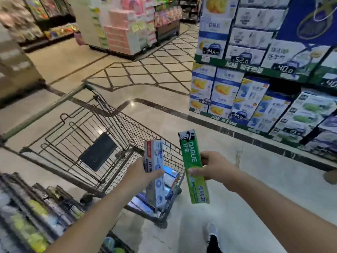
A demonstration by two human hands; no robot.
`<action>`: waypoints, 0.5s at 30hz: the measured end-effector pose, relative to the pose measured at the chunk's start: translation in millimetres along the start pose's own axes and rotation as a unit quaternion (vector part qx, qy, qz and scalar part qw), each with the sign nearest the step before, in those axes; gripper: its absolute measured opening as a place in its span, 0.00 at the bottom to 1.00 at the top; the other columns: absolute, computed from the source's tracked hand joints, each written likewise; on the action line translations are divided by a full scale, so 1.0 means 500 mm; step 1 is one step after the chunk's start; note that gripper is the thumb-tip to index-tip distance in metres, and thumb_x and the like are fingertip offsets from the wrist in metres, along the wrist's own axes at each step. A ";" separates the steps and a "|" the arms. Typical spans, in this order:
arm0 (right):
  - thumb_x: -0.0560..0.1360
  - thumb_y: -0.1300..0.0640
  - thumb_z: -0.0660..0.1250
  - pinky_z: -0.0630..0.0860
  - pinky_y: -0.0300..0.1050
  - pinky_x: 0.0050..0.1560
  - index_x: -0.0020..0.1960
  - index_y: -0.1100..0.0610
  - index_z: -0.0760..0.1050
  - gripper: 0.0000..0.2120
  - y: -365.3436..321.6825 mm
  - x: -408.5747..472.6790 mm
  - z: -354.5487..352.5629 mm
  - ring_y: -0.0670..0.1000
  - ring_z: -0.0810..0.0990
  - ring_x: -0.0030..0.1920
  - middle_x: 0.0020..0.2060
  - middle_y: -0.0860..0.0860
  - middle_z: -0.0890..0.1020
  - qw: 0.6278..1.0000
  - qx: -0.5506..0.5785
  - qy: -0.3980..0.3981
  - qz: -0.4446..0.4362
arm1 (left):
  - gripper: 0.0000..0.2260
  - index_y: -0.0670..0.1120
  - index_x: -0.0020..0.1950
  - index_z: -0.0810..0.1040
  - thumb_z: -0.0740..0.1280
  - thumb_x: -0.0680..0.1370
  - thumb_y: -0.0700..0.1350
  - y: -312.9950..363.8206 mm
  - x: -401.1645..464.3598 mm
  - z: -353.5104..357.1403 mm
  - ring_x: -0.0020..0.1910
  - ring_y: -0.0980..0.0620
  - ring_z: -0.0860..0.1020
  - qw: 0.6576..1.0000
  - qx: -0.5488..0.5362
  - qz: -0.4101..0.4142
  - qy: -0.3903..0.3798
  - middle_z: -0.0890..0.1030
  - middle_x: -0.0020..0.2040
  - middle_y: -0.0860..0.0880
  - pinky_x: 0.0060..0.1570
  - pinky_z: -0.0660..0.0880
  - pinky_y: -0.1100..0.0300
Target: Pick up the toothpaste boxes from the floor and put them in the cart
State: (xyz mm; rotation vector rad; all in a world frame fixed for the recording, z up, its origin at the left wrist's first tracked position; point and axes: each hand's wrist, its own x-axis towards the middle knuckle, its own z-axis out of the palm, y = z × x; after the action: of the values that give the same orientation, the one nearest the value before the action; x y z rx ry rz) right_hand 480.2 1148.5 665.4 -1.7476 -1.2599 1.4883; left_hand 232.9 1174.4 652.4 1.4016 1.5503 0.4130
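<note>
My left hand [144, 173] grips a white and grey toothpaste box [155, 161] with a red end, held upright over the near corner of the wire shopping cart [102, 143]. A green toothpaste box [192, 161] stands nearly upright in my right hand [213, 168], just right of the cart's rim and over the floor. Inside the cart's near end lie several more toothpaste boxes [169, 177] in blue and white, partly hidden behind the white box and the wire mesh.
Stacked blue and white cartons [237, 88] with price tags fill the display on the right. A shelf of small goods [36, 207] runs along my lower left. My shoe [212, 231] stands on the polished tile floor [145, 84]. Pink packs [124, 31] are piled far ahead.
</note>
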 end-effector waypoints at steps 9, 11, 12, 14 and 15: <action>0.66 0.55 0.81 0.83 0.52 0.47 0.51 0.54 0.80 0.16 -0.028 0.300 -0.058 0.49 0.86 0.43 0.44 0.48 0.87 0.991 -0.085 -0.104 0.020 | 0.19 0.53 0.58 0.71 0.74 0.73 0.54 -0.029 0.122 -0.004 0.46 0.58 0.78 0.979 -0.073 -0.164 0.096 0.77 0.51 0.57 0.47 0.76 0.57; 0.65 0.56 0.81 0.83 0.54 0.48 0.49 0.54 0.80 0.15 -0.026 0.350 -0.038 0.51 0.86 0.43 0.44 0.50 0.87 0.987 -0.104 -0.121 0.031 | 0.21 0.52 0.61 0.71 0.74 0.73 0.56 -0.063 0.141 0.000 0.48 0.56 0.79 0.968 -0.090 -0.200 0.119 0.77 0.53 0.56 0.50 0.78 0.52; 0.66 0.57 0.81 0.83 0.55 0.47 0.49 0.54 0.80 0.15 -0.022 0.371 -0.026 0.52 0.86 0.43 0.44 0.50 0.87 0.985 -0.108 -0.128 0.041 | 0.23 0.53 0.62 0.70 0.74 0.72 0.57 -0.087 0.153 0.005 0.50 0.54 0.79 0.961 -0.106 -0.220 0.126 0.77 0.56 0.55 0.53 0.79 0.51; 0.67 0.57 0.81 0.83 0.53 0.43 0.50 0.55 0.80 0.15 -0.004 0.407 0.004 0.53 0.86 0.43 0.44 0.51 0.87 0.980 -0.120 -0.143 0.063 | 0.26 0.53 0.64 0.67 0.74 0.73 0.57 -0.128 0.175 0.018 0.53 0.52 0.79 0.948 -0.139 -0.255 0.129 0.76 0.60 0.53 0.56 0.78 0.49; 0.67 0.56 0.81 0.82 0.51 0.39 0.52 0.56 0.80 0.17 0.007 0.426 0.020 0.53 0.86 0.42 0.44 0.51 0.87 0.977 -0.133 -0.152 0.072 | 0.27 0.52 0.66 0.66 0.74 0.73 0.56 -0.160 0.194 0.030 0.54 0.51 0.79 0.941 -0.150 -0.275 0.129 0.75 0.61 0.52 0.57 0.78 0.48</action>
State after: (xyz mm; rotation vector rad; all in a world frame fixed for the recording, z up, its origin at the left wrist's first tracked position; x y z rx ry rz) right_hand 464.2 1333.1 560.1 -1.8626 -1.5756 1.7941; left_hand 212.2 1234.0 542.6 0.6552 1.9145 0.4727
